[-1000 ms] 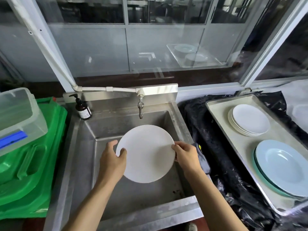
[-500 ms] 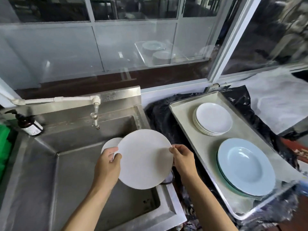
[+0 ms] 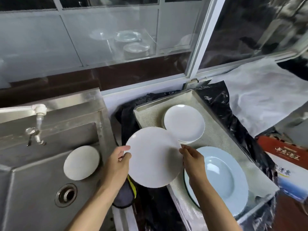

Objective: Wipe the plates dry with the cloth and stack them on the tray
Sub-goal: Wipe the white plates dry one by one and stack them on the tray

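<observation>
Both hands hold one round white plate (image 3: 154, 157) by opposite edges: the left hand (image 3: 117, 165) pinches its left rim with thumb and fingers, the right hand (image 3: 194, 160) grips its right rim. The plate hovers, tilted, over the near-left corner of the cloth-lined metal tray (image 3: 215, 134). The stack of small white plates (image 3: 184, 124) lies just beyond and right of it, nearer the right hand, so the coming move likely runs forward-right. Another white plate (image 3: 81, 162) waits in the steel sink (image 3: 33, 172), left of the tray.
</observation>
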Demonstrator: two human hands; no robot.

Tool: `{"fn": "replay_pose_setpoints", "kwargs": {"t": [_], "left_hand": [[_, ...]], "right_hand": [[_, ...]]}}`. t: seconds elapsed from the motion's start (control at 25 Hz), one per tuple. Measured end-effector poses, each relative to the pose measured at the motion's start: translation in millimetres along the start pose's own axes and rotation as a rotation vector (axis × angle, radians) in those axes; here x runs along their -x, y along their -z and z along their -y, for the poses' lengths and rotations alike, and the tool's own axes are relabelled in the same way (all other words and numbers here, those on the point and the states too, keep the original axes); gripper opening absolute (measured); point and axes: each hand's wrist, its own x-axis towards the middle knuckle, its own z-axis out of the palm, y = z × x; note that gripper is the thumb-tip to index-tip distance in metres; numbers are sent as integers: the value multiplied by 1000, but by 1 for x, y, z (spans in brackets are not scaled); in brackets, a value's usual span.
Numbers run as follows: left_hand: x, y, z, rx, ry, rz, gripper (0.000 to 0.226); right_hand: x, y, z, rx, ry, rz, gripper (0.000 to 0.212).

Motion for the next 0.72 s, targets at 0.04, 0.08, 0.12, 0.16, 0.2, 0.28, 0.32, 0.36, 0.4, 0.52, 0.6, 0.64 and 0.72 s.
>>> {"fn": "replay_pose_setpoints", "kwargs": {"t": [0.04,0.08,0.12,0.16,0.2,0.28,0.32,0.36,0.4,0.52,0.6,0.64,0.72], "left_hand": [[-6,-16,-4,15,6,21,24],[-12,-31,-9,32,11,41,24],[-20,-47,-14,43,14,56,25],[-28,-61,-18,41,19,68,25],[-35,-74,-23,27,21,78,25],[-52,-98,-31,-1,14,104,24],[-61,-111,-36,-8,12,122,23],[-68,-121,-41,-16,11,135,21],[-75,-131,-46,-20,7,144,21],[-97,-156,-61,-13,7,142,31],[-109,-169,-67,4,10,158,33],[-115,-174,-69,18,10,167,32],[-125,-183,-68,15,-11,182,23]], "right_hand": [[-14,9,2,-11,-8,-17,21],[-28,17,4,-18,-12,-39,23],[-43,26,5,-23,-14,-60,23],[-57,34,7,-24,-13,-72,22],[-69,40,8,-19,-10,-76,23],[-95,51,12,9,2,-103,27],[-109,55,14,30,12,-123,28],[-120,58,16,53,27,-141,28],[-130,60,18,70,42,-153,28],[-158,60,27,115,77,-178,23],[-170,57,32,131,91,-184,22],[-175,56,35,129,91,-189,23],[-182,54,37,122,84,-200,27]]}}
